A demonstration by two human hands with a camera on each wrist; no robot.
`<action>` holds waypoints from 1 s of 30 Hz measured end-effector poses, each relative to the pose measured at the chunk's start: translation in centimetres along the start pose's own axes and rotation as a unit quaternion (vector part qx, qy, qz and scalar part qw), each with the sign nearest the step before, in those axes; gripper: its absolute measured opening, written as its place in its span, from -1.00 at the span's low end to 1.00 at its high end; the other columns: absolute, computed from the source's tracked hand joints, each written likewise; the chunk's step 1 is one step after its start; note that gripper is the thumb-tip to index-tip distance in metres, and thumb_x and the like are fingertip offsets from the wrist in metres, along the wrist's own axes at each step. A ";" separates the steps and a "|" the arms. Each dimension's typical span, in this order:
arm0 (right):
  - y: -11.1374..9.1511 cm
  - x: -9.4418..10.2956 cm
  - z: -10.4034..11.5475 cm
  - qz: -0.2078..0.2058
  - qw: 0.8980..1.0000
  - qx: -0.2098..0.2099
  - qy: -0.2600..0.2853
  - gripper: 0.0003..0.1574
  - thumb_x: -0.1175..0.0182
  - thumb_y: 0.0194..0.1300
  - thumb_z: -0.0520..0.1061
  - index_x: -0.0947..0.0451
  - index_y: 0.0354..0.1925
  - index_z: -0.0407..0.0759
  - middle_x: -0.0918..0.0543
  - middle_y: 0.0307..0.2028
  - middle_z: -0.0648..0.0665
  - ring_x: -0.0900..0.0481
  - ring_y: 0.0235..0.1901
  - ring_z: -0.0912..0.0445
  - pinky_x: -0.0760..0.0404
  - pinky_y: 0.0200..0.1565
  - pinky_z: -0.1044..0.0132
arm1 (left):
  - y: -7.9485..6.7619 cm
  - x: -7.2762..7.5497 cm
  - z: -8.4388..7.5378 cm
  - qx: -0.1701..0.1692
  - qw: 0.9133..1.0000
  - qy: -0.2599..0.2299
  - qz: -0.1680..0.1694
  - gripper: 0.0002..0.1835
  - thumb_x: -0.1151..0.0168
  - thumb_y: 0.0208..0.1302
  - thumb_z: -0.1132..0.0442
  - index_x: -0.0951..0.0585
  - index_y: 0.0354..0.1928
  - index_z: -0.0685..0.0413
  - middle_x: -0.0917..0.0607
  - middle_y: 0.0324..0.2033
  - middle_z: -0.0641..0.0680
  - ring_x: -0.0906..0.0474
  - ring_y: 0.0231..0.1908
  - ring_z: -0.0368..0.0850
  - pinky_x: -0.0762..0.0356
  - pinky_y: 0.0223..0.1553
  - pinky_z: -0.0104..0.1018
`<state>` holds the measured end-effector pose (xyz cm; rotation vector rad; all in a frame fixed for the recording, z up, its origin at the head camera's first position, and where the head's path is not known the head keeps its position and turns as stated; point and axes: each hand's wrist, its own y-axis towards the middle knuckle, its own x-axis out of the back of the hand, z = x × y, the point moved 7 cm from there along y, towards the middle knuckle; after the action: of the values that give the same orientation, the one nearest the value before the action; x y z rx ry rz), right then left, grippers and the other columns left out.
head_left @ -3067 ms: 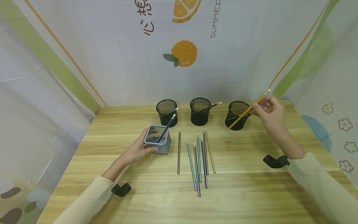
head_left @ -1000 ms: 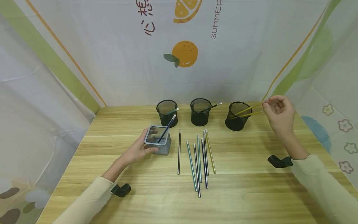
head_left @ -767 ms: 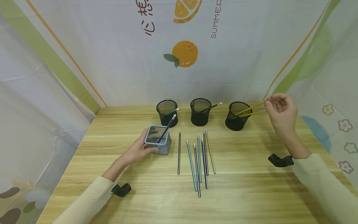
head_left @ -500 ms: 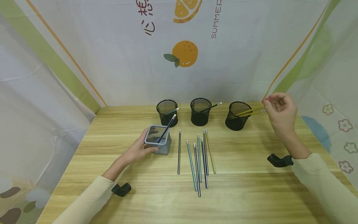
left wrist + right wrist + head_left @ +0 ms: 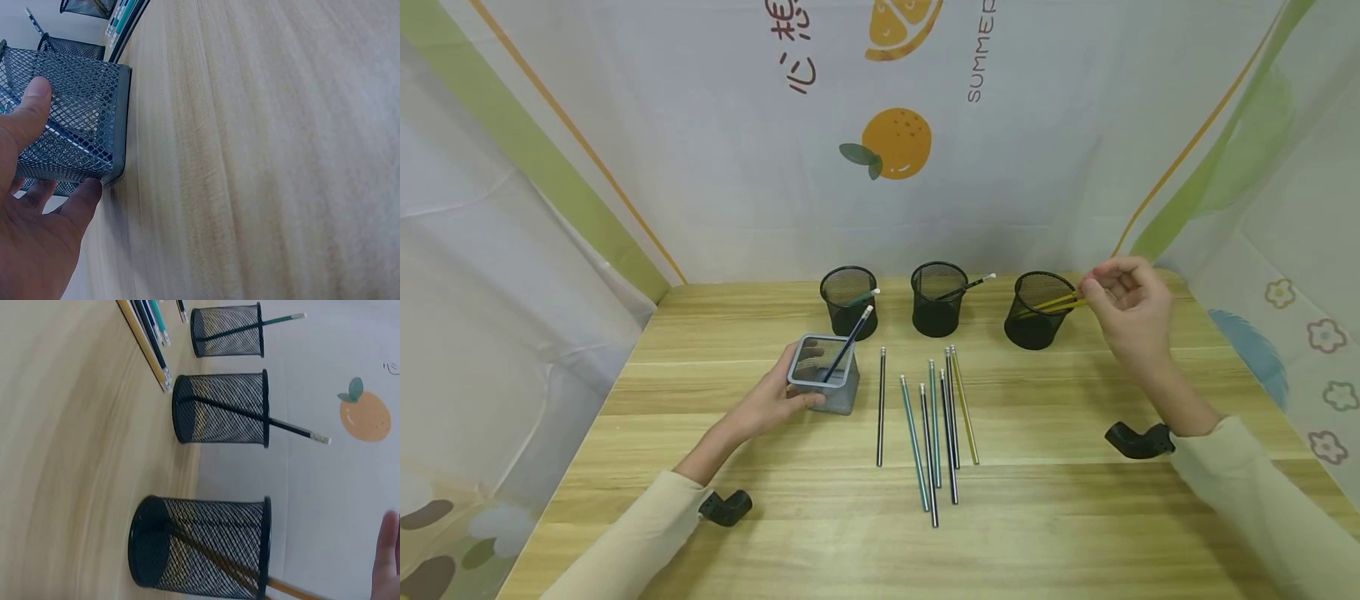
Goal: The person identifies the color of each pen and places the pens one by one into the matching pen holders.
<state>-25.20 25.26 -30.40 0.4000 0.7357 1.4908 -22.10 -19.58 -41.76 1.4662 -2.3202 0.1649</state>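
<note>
My left hand (image 5: 767,404) grips the side of a grey square mesh pen holder (image 5: 842,400), thumb in front and fingers around the back. A dark blue pencil (image 5: 857,327) leans inside it, eraser end up. On the right, my right hand (image 5: 1131,312) is beside a round black mesh pen holder (image 5: 1032,333), its fingers loosely bent. Two yellow pencils (image 5: 1062,300) lean over that holder's rim toward the hand, which hides their eraser ends in the head view. In the right wrist view, the visible fingers (image 5: 387,550) stand apart from the yellow pencil (image 5: 290,590).
Two more round black holders stand along the back: the left holder (image 5: 848,321) has a teal pencil (image 5: 867,296), the middle holder (image 5: 936,321) a black pencil (image 5: 973,284). Several teal, dark and yellow pencils (image 5: 934,442) lie mid-table. A printed curtain (image 5: 1000,183) hangs behind.
My right hand brought a yellow pencil into the right round holder and let it drop onto the rim beside another. It has since shifted left and slightly down. My left hand stays still.
</note>
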 end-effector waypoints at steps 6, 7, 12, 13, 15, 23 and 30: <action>-1.0 -1.5 -1.1 0.072 0.996 -0.049 0.000 -0.90 -0.11 0.33 -0.58 -0.43 -0.17 -0.60 -0.63 -0.37 -0.29 -0.66 -0.43 0.03 -0.74 -0.33 0.29 | 0.1 -0.1 0.0 -0.001 1.000 -0.005 0.002 -0.06 -0.34 0.25 0.57 -0.01 0.54 0.22 -0.32 0.34 0.46 -0.37 0.29 0.31 -0.46 0.23 0.11; -1.2 -1.7 -1.3 0.081 0.995 -0.060 -0.004 -0.90 -0.10 0.34 -0.58 -0.43 -0.17 -0.59 -0.63 -0.38 -0.28 -0.66 -0.43 0.04 -0.74 -0.35 0.30 | 0.1 -0.1 0.0 -0.001 1.000 -0.006 0.003 -0.06 -0.34 0.25 0.58 -0.01 0.54 0.22 -0.32 0.34 0.46 -0.36 0.29 0.32 -0.46 0.23 0.11; -2.2 -2.4 -2.8 0.118 0.983 -0.121 -0.067 -0.85 -0.18 0.37 -0.49 -0.43 -0.12 -0.57 -0.62 -0.36 -0.26 -0.66 -0.46 0.05 -0.74 -0.40 0.28 | 0.0 -0.2 -0.1 0.000 1.000 -0.007 0.004 -0.06 -0.33 0.25 0.58 -0.01 0.54 0.21 -0.33 0.34 0.45 -0.38 0.28 0.32 -0.47 0.22 0.12; -2.4 -2.5 -3.2 0.127 0.980 -0.132 -0.082 -0.83 -0.19 0.38 -0.47 -0.42 -0.11 -0.57 -0.61 -0.34 -0.28 -0.67 -0.45 0.03 -0.74 -0.39 0.28 | 0.0 -0.2 -0.1 0.000 1.000 -0.007 0.004 -0.06 -0.33 0.25 0.58 -0.01 0.54 0.21 -0.33 0.34 0.45 -0.38 0.28 0.31 -0.47 0.22 0.11; -2.8 -2.7 -3.8 0.146 0.972 -0.151 -0.109 -0.77 -0.20 0.39 -0.45 -0.40 -0.08 -0.60 -0.59 -0.30 -0.33 -0.67 -0.44 0.01 -0.74 -0.38 0.26 | 0.0 -0.2 -0.1 -0.001 1.000 -0.006 0.003 -0.06 -0.34 0.25 0.58 -0.01 0.54 0.21 -0.33 0.34 0.44 -0.38 0.27 0.32 -0.48 0.21 0.11; -4.0 -3.7 -5.7 0.198 0.939 -0.208 -0.188 -0.71 -0.22 0.42 -0.39 -0.38 -0.03 -0.59 -0.58 -0.26 -0.44 -0.68 -0.39 0.01 -0.76 -0.32 0.20 | 0.0 -0.1 -0.1 0.001 1.000 -0.003 0.001 -0.06 -0.35 0.25 0.56 -0.02 0.54 0.18 -0.35 0.34 0.42 -0.39 0.27 0.30 -0.46 0.22 0.12; -5.0 -4.3 -7.4 0.231 0.919 -0.247 -0.203 -0.75 -0.22 0.41 -0.40 -0.39 -0.05 -0.55 -0.58 -0.23 -0.40 -0.67 -0.31 -0.17 -0.76 -0.28 0.04 | 0.0 -0.1 -0.1 -0.010 1.000 0.004 0.001 -0.08 -0.34 0.26 0.57 -0.02 0.53 0.23 -0.33 0.34 0.46 -0.40 0.26 0.34 -0.45 0.22 0.14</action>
<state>-26.00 19.29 -38.25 0.4914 -0.0892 1.8862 -22.06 -19.44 -41.76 1.4504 -2.3115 0.1468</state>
